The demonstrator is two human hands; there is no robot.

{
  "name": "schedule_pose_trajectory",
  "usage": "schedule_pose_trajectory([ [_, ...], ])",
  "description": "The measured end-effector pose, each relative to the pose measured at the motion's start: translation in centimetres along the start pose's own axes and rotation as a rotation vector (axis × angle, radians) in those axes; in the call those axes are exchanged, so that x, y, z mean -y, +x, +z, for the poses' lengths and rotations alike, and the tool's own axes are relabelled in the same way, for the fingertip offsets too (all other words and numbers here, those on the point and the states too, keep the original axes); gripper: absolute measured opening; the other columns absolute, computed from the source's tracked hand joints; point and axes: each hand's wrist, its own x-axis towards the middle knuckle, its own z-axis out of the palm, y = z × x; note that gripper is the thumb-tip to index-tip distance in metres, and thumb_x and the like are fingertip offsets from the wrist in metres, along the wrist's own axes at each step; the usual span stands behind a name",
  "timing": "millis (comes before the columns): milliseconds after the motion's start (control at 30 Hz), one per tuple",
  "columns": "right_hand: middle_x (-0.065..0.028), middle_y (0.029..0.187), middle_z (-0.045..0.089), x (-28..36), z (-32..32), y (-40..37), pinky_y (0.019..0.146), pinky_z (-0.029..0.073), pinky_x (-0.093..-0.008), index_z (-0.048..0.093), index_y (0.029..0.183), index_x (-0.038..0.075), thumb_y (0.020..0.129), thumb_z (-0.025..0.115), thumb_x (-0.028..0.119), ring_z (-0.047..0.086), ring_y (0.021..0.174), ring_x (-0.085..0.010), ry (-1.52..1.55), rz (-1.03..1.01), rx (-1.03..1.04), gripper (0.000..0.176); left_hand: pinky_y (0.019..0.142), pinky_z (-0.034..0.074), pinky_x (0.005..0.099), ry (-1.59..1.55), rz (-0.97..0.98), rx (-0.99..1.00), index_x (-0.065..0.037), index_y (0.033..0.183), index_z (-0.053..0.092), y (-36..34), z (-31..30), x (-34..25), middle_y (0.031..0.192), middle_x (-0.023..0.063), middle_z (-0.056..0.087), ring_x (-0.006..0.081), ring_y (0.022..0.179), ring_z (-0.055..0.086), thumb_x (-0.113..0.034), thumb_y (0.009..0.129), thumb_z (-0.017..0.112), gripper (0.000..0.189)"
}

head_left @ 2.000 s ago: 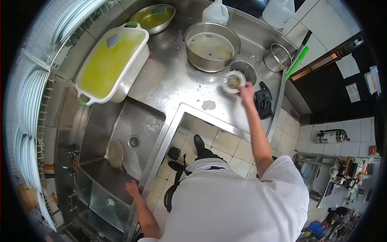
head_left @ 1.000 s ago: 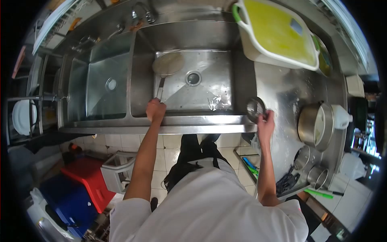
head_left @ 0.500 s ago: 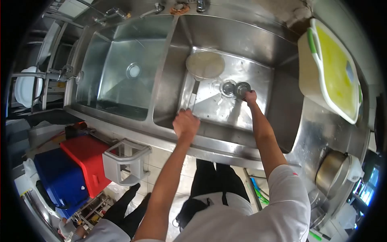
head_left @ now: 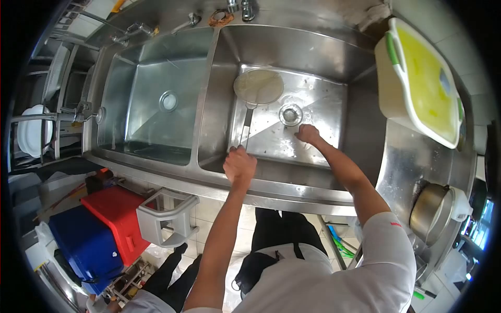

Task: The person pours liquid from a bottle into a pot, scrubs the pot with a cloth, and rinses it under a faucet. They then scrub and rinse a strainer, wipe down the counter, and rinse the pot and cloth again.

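Note:
My left hand (head_left: 240,164) is closed round the end of the long handle of a round fine-mesh strainer (head_left: 259,87). Its mesh head lies low in the right-hand sink basin (head_left: 318,146), toward the back left. My right hand (head_left: 308,134) is curled closed above the basin floor, just to the right and front of the round metal drain (head_left: 290,115). Whatever may be inside those fingers is hidden. Small dark bits are scattered on the wet steel around the drain.
Water fills the left basin (head_left: 162,120). A tub of yellow liquid (head_left: 422,78) stands on the right counter, with a metal pot (head_left: 430,214) nearer. Red (head_left: 112,219) and blue (head_left: 78,245) boxes sit at lower left, beside another person's legs (head_left: 172,276).
My right hand has come away from the round metal drain piece it was holding beside the drain and moved slightly left and nearer me. My left hand keeps its hold on the strainer.

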Motion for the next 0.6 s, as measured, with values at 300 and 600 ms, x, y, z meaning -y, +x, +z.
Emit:
schedule_pose_trajectory([
  [300,-0.0186,0.084,0.067,-4.9,-9.3,-27.0,0.076,0.049,-0.0373,0.062,0.106,-0.003,0.089,0.056,0.034,0.065,0.083,-0.0301,0.481,0.252,-0.432,0.041,0.081,0.052,0.0411,0.02,0.097,0.206,-0.008,0.095,0.069,-0.2,0.1,0.5,0.102,0.0158,0.066,0.0304,0.097,0.065,-0.023,0.074,0.063,0.026],
  [600,-0.0117,0.087,0.066,-11.9,0.2,-43.8,0.068,0.049,-0.0303,0.063,0.105,0.003,0.093,0.051,0.02,0.061,0.072,-0.0172,0.622,0.637,-1.315,0.024,0.083,0.051,0.0398,0.365,0.247,0.482,-0.011,0.111,0.066,7.2,7.9,3.5,0.117,0.0087,0.064,0.0266,0.105,0.062,-0.035,0.075,0.057,0.044],
])
